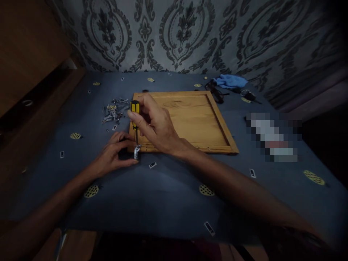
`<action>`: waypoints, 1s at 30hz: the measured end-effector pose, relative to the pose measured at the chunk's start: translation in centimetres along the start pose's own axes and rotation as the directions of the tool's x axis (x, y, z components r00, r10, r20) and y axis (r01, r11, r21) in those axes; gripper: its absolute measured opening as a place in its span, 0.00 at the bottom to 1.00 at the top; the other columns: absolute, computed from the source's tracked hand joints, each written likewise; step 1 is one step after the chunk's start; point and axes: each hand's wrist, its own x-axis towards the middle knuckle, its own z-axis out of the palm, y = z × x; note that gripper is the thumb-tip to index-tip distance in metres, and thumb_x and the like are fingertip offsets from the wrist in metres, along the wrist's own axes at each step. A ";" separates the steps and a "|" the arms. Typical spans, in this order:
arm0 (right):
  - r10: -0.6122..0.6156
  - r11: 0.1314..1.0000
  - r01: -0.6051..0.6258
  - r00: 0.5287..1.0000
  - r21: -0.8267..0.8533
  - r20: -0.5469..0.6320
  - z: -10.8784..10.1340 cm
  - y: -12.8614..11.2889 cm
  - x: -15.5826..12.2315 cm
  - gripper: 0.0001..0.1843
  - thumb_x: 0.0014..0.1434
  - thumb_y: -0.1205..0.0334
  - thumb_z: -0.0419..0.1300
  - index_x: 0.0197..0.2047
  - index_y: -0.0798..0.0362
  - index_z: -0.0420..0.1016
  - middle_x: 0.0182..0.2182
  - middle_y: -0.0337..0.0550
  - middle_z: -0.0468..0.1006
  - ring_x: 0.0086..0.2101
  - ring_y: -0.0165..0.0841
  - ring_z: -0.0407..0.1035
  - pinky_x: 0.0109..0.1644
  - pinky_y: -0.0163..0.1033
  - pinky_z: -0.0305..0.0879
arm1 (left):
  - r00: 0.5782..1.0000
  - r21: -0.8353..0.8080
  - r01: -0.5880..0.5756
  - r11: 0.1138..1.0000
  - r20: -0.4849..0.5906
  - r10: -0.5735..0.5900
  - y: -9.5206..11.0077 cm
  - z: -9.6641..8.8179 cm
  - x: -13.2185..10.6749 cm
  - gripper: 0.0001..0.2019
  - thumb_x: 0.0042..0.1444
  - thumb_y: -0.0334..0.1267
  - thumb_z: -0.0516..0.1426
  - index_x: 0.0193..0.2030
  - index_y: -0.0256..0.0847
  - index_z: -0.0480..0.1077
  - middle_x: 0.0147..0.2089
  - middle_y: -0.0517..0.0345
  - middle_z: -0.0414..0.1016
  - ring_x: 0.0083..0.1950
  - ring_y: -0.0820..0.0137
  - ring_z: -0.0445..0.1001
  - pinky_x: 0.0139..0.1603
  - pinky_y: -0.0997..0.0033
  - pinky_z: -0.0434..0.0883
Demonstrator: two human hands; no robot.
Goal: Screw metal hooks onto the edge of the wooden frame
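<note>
A wooden panel with a raised frame [190, 119] lies flat on the table. My right hand [159, 125] is closed round the yellow and black handle of a screwdriver [135, 108], held upright with its shaft pointing down. The tip meets a small metal hinge-like fitting [136, 153] at the frame's near left corner. My left hand [112, 154] pinches this fitting at the frame's edge, thumb on the near side and fingers over the wood. Whether a screw sits under the tip is too small to tell.
Several loose metal fittings [112, 115] lie in a pile left of the panel. Behind its right corner are dark glasses [217, 95], a blue cloth [231, 81] and a small dark object [248, 95]. A blurred-out item [272, 136] lies at right. Patterned wall stands behind.
</note>
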 end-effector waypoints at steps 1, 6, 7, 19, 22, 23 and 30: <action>0.002 1.000 -0.002 1.000 0.011 -0.002 0.0 -0.1 0.0 0.09 0.73 0.55 0.55 0.40 0.46 0.59 0.29 0.32 0.62 0.29 0.30 0.63 0.32 0.36 0.63 | 1.000 -0.001 0.004 1.000 -0.001 -0.004 0.0 0.0 0.0 0.17 0.60 0.51 0.67 0.50 0.44 0.78 0.54 0.52 0.76 0.57 0.58 0.73 0.61 0.54 0.70; 0.001 1.000 -0.001 1.000 0.025 0.013 0.1 -0.2 0.0 0.09 0.73 0.54 0.54 0.41 0.45 0.59 0.29 0.32 0.62 0.30 0.31 0.64 0.32 0.36 0.63 | 1.000 -0.009 0.005 1.000 0.009 -0.005 -0.2 0.1 0.0 0.17 0.59 0.51 0.68 0.50 0.45 0.79 0.54 0.52 0.76 0.57 0.57 0.73 0.62 0.54 0.71; 0.003 1.000 -0.003 1.000 0.017 0.017 0.1 -0.2 -0.1 0.09 0.73 0.54 0.54 0.41 0.45 0.59 0.29 0.32 0.62 0.30 0.31 0.64 0.32 0.36 0.63 | 1.000 -0.011 0.001 1.000 0.005 -0.001 -0.3 0.1 0.0 0.17 0.59 0.51 0.68 0.50 0.46 0.79 0.54 0.52 0.76 0.57 0.57 0.73 0.62 0.54 0.71; -0.025 1.000 0.025 0.999 -0.005 0.025 0.0 0.0 0.1 0.10 0.73 0.52 0.52 0.41 0.46 0.58 0.30 0.31 0.59 0.29 0.30 0.61 0.34 0.38 0.60 | 1.000 -0.002 0.008 1.000 -0.005 -0.008 -0.3 0.1 -0.1 0.18 0.60 0.54 0.67 0.51 0.46 0.79 0.54 0.52 0.76 0.58 0.57 0.73 0.61 0.53 0.71; -0.041 0.999 0.042 0.999 -0.014 0.021 0.1 0.2 0.2 0.10 0.74 0.53 0.52 0.41 0.46 0.57 0.30 0.32 0.60 0.30 0.30 0.62 0.36 0.38 0.60 | 1.000 0.001 -0.007 1.000 -0.020 0.007 -0.4 0.1 -0.1 0.18 0.60 0.54 0.66 0.50 0.46 0.79 0.54 0.52 0.76 0.57 0.57 0.73 0.61 0.53 0.72; -0.038 0.999 0.038 0.999 -0.030 0.018 0.2 0.2 0.2 0.10 0.74 0.53 0.53 0.40 0.46 0.57 0.30 0.32 0.61 0.30 0.30 0.63 0.37 0.38 0.61 | 1.000 0.000 -0.019 1.000 -0.023 0.019 -0.4 0.1 -0.1 0.18 0.60 0.55 0.66 0.49 0.46 0.79 0.54 0.52 0.76 0.57 0.57 0.73 0.61 0.53 0.73; 0.093 0.986 -0.086 0.995 -0.146 0.037 -0.2 -1.1 0.5 0.11 0.70 0.56 0.60 0.40 0.42 0.59 0.32 0.32 0.72 0.33 0.30 0.71 0.38 0.36 0.70 | 0.997 0.088 -0.077 0.993 0.002 0.077 -1.8 -0.1 -0.4 0.15 0.61 0.54 0.64 0.53 0.59 0.76 0.57 0.59 0.75 0.59 0.53 0.74 0.60 0.51 0.75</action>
